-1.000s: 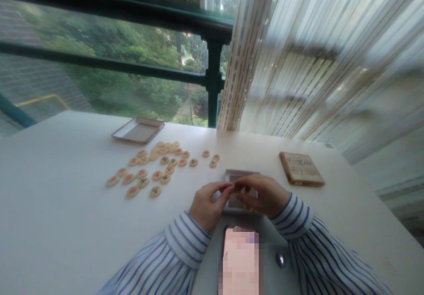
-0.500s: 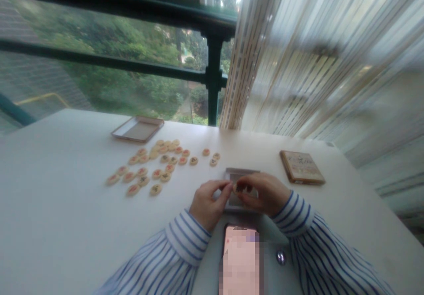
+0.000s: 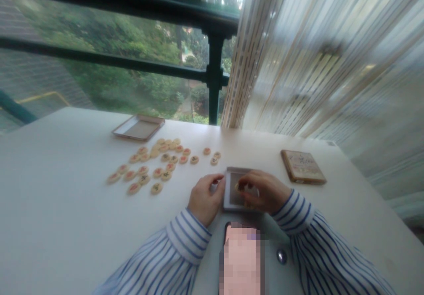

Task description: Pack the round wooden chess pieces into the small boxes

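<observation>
My right hand (image 3: pixel 265 190) is over a small grey box (image 3: pixel 226 203), pinching a round wooden Chinese chess piece (image 3: pixel 237 187) between thumb and fingers. Part of another piece (image 3: pixel 248 205) shows in the box beneath that hand; the rest of the inside is hidden by it. My left hand (image 3: pixel 206 198) is at the box's left wall, thumb and forefinger slightly apart with nothing between them. Whether it touches the wall I cannot tell. To the left, several Chinese chess pieces (image 3: pixel 157 188) with red or black characters lie scattered, some blank side up.
A shallow open box lid (image 3: pixel 138 128) lies at the far left. On the right is a flat brown printed box (image 3: pixel 304 167). A phone (image 3: pixel 241 259) lies in front of me, with a shiny oval object (image 3: pixel 281 256) beside it. Behind the table stand green railings (image 3: pixel 215 78) and a string curtain (image 3: pixel 247 52).
My left hand has let go of the chess piece and drawn slightly left. The piece is now in my right hand alone, over the box.
</observation>
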Tool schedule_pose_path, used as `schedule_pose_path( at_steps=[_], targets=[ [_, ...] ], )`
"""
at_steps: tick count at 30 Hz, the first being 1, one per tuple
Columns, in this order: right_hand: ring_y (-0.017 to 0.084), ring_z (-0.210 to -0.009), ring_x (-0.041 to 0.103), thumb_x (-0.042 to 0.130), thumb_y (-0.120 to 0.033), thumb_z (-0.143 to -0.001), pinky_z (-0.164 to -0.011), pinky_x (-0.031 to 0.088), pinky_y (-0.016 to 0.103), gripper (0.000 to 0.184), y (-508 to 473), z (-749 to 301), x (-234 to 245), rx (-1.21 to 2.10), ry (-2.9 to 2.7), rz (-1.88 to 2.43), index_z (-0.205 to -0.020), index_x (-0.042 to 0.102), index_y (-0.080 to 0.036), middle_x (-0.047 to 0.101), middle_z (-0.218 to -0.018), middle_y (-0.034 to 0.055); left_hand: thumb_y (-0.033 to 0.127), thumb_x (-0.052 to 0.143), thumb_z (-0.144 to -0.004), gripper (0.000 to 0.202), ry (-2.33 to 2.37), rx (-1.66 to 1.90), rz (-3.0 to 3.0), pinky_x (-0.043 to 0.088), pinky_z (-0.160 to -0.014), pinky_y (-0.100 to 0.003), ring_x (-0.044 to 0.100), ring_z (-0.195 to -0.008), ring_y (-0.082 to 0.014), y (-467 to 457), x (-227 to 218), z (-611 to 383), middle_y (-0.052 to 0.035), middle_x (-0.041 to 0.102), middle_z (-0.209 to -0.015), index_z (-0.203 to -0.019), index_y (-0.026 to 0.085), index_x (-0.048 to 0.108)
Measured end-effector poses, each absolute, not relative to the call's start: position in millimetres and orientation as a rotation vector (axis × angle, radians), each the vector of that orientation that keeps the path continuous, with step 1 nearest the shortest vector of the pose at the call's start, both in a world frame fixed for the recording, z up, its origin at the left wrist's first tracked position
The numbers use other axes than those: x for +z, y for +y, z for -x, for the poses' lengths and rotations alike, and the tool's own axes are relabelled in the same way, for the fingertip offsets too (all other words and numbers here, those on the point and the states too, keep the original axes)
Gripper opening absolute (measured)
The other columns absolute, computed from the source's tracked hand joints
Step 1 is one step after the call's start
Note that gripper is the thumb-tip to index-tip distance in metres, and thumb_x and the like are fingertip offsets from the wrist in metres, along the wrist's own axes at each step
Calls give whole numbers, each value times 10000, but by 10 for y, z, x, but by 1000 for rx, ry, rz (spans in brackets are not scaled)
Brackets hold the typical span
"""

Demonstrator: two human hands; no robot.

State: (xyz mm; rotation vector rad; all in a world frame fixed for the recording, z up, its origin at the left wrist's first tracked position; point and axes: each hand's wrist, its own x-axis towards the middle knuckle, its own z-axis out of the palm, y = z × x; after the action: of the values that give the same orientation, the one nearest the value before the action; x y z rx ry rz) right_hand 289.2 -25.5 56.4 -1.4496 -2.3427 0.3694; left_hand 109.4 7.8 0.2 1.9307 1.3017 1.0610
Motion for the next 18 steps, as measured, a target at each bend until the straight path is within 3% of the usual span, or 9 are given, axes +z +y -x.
schedule_pose_path(
  at_steps=[18],
  targets=[
    [124,-677,550,537,-255,-713,-614,397,221,177,-237,-2907,516,463,-2470,1548,-852,611,-175,634,-775,33,282,496,-761,226,1306,1013,-2046,473,-756,-316,600,-804,-168,80,-6,-1101,-50,655,-855,-918,162,604]
  ],
)
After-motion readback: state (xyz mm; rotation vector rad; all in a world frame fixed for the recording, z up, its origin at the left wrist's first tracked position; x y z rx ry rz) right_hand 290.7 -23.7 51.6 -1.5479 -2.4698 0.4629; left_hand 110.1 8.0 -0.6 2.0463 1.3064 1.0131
